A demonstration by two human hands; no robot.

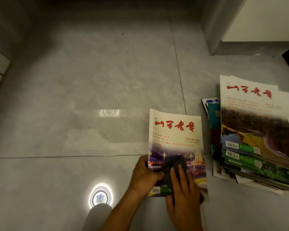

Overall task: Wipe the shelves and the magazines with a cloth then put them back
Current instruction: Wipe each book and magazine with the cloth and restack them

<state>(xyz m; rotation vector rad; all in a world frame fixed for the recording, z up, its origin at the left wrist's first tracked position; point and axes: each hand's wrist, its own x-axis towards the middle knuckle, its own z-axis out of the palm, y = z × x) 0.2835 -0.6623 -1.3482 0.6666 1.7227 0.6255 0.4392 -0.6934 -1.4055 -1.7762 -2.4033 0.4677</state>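
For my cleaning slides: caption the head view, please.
Left hand steadies a magazine while right hand wipes it with a dark cloth.

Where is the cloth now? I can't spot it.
Head view, lower right: the dark cloth lies on the magazine, under the right hand.

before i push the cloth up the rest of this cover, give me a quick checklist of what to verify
1. Left hand steadying the magazine: ok, it grips the lower left edge.
2. Dark cloth under the right hand: ok, flat fingers press it onto the lower cover.
3. Magazine lying flat on the tiled floor: cannot tell, its right edge looks slightly lifted.
4. Upper cover free for the stroke: ok, nothing lies on it.
5. Room beside the stack of magazines: ok, a gap separates them.
6. Stack tidy: not ok, copies lie fanned and askew.
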